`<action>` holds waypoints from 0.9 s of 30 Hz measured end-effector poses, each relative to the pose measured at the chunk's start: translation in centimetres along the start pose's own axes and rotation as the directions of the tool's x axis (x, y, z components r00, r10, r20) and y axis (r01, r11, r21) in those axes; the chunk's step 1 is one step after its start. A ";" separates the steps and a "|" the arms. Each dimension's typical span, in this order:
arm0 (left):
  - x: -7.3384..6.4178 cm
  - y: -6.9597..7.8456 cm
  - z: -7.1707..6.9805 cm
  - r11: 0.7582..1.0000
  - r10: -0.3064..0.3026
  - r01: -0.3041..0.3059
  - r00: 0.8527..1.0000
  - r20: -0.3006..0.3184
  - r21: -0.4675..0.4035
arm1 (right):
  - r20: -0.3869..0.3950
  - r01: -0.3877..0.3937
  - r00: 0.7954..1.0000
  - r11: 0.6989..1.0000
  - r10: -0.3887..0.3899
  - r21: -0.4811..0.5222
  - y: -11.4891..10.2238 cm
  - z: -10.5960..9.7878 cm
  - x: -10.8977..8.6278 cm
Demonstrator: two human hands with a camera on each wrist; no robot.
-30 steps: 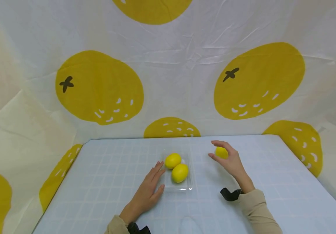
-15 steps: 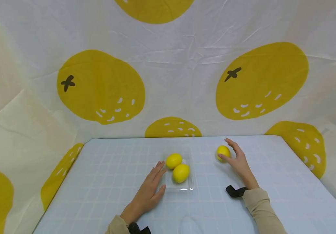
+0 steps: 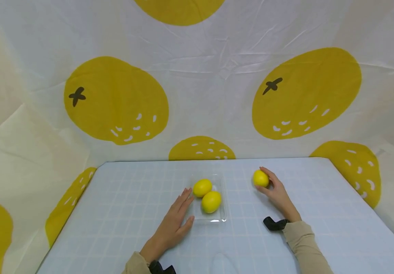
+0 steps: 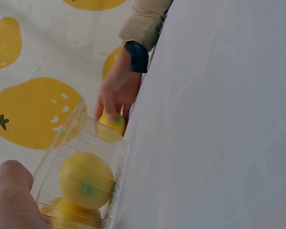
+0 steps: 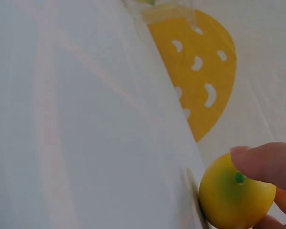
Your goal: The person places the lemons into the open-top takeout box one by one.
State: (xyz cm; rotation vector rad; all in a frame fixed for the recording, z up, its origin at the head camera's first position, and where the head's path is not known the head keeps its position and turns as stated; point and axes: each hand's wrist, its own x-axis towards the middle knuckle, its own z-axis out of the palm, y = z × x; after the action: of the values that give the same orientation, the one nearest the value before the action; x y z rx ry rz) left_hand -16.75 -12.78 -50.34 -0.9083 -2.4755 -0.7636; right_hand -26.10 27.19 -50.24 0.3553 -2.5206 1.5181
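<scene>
In the head view my right hand (image 3: 278, 195) grips a yellow lemon (image 3: 260, 178) at the right back of the table. Its thumb (image 5: 267, 164) presses near the green stem end of that lemon (image 5: 233, 200) in the right wrist view, with other fingers behind it. My left hand (image 3: 170, 225), fingers straight, rests against the left side of a clear plastic tray (image 3: 214, 220). Two more lemons lie in the tray, one further back (image 3: 202, 188) and one nearer (image 3: 211, 202). Through the tray's clear wall the left wrist view shows these lemons (image 4: 86, 180).
A pale blue checked cloth (image 3: 121, 198) covers the table. Behind it and at the sides hangs a white curtain (image 3: 210, 102) printed with large yellow fruit. Each wrist wears a black camera mount (image 3: 275, 223).
My right hand first drew back to the right of the third lemon, then closed thumb and fingers on it. The left hand and the tray have stayed in place.
</scene>
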 end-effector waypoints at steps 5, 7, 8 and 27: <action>0.1 0.1 -0.1 1.000 -0.009 0.009 1.000 0.010 -0.002 | -0.008 -0.020 1.000 1.000 0.020 0.001 -1.0 0.1 -0.2; 0.1 0.1 -0.1 1.000 -0.008 0.008 1.000 0.009 -0.003 | -0.009 -0.043 0.999 0.999 0.043 0.007 -1.2 0.2 -0.2; 0.1 0.1 -0.1 1.000 -0.009 0.009 1.000 0.008 -0.002 | -0.011 -0.053 0.999 0.999 0.053 0.004 -1.3 0.2 -0.2; -0.1 -0.2 0.3 1.000 -0.006 0.006 1.000 0.001 -0.002 | -0.052 -0.060 0.997 0.998 0.059 -0.013 -0.5 0.4 0.0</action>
State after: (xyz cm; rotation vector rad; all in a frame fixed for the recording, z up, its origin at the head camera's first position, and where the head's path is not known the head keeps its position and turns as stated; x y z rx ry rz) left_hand -16.82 -12.79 -50.68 -0.9025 -2.4803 -0.7679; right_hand -25.93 26.58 -50.04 0.2385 -2.5224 1.5091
